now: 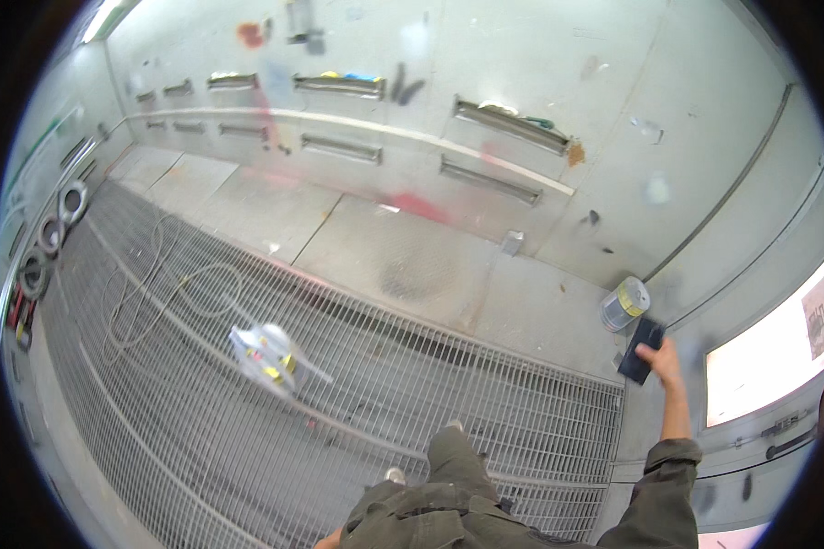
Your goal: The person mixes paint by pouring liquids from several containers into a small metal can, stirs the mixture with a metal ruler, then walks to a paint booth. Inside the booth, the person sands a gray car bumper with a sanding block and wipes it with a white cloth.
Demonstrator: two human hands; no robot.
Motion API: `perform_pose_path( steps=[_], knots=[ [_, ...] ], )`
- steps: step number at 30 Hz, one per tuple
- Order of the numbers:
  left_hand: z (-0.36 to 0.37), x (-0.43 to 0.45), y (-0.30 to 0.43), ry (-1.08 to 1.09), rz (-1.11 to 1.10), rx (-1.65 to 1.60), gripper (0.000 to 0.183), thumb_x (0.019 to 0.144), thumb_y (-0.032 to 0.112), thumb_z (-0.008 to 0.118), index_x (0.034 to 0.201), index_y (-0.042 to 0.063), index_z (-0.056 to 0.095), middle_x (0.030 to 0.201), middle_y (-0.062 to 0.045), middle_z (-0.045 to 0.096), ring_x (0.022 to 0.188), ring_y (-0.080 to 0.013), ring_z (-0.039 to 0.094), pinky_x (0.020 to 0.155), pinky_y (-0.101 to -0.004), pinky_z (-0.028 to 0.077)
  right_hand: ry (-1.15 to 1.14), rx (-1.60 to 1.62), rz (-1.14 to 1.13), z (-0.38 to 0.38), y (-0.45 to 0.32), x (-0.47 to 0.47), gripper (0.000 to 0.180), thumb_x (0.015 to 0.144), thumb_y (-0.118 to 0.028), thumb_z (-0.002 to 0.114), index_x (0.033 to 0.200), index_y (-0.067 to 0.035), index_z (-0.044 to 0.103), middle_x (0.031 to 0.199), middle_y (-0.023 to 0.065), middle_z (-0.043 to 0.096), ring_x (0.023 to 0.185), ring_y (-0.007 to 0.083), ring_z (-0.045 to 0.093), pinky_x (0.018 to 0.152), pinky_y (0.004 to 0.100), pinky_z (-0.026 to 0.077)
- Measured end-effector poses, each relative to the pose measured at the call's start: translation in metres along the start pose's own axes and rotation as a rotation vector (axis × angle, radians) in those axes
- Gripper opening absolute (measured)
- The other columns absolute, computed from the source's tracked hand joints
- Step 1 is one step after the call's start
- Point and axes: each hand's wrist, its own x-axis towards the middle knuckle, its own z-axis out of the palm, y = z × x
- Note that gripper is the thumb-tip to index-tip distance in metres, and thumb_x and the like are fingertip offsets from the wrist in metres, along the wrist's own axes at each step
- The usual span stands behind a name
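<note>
My right hand (661, 362) is stretched out to the right and grips a dark smartphone (637, 367), thumb across its face. Just beyond the phone, a metal paint can (619, 307) with a yellow-edged lid stands on the floor by the wall. Only a sliver of my left hand (328, 541) shows at the bottom edge beside my trousers; its fingers are hidden. In front of me, a white bag or sheet bundle (266, 353) with yellow pieces lies on the floor grating (384, 391).
A pale hose (127, 336) lies coiled on the grating. Several tires or rings (34, 273) line the left wall. Slotted metal vents (511, 127) run along the far wall, small items on some. To the right is a door with a bright window (762, 364) and a latch (786, 423).
</note>
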Motion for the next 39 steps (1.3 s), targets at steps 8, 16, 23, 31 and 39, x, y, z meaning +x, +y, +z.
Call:
perform_pose_path(
  steps=[8, 16, 23, 31, 39],
  knots=[
    [0.144, 0.108, 0.240, -0.060, 0.069, -0.035, 0.049, 0.096, 0.022, 0.063, 0.140, 0.001, 0.058, 0.132, -0.018, 0.066, 0.117, -0.0313, 0.064, 0.099, -0.0435, 0.051, 0.071, -0.460, -0.301, 0.190, 0.068, 0.099, 0.037, 0.100, -0.025, 0.060, 0.136, -0.014, 0.063, 0.129, 0.0083, 0.069, 0.106, 0.0297, 0.070, 0.092, 0.0441, 0.056],
    [0.185, 0.102, 0.282, 0.064, 0.043, -0.469, 0.048, 0.098, 0.022, 0.061, 0.141, 0.002, 0.057, 0.133, -0.017, 0.066, 0.118, -0.0299, 0.064, 0.100, -0.0427, 0.050, -0.468, -0.583, 0.115, 0.385, 0.021, 0.327, 0.053, 0.104, -0.043, 0.051, 0.120, 0.005, 0.067, 0.118, 0.0283, 0.070, 0.113, 0.0428, 0.067, 0.096, 0.0516, 0.051],
    [0.257, 0.141, 0.259, 0.137, 0.034, -1.096, 0.047, 0.099, 0.022, 0.060, 0.143, 0.003, 0.057, 0.134, -0.016, 0.066, 0.119, -0.0287, 0.064, 0.100, -0.0420, 0.050, -0.971, 0.186, 0.562, 0.487, -0.152, 0.535, 0.071, 0.100, -0.066, 0.050, 0.137, -0.005, 0.053, 0.133, 0.0164, 0.061, 0.117, 0.0365, 0.063, 0.091, 0.0621, 0.050],
    [0.283, 0.196, 0.353, 0.124, -0.140, -1.582, 0.047, 0.101, 0.022, 0.058, 0.144, 0.004, 0.057, 0.136, -0.015, 0.066, 0.120, -0.0273, 0.064, 0.101, -0.0412, 0.050, -0.920, -0.338, 0.541, 0.662, -0.289, 0.571, 0.061, 0.102, -0.056, 0.049, 0.139, -0.008, 0.048, 0.117, 0.0178, 0.066, 0.096, 0.0426, 0.068, 0.073, 0.0656, 0.051],
    [0.201, 0.203, 0.414, 0.029, 0.220, -1.514, 0.061, 0.105, 0.021, 0.057, 0.159, 0.003, 0.034, 0.148, -0.013, 0.056, 0.126, -0.0249, 0.059, 0.107, -0.0413, 0.047, -0.927, -0.940, -0.035, 0.915, -0.397, 0.546, 0.071, 0.101, -0.056, 0.053, 0.145, -0.001, 0.047, 0.139, 0.0236, 0.058, 0.109, 0.0462, 0.066, 0.087, 0.0673, 0.050]
  ],
)
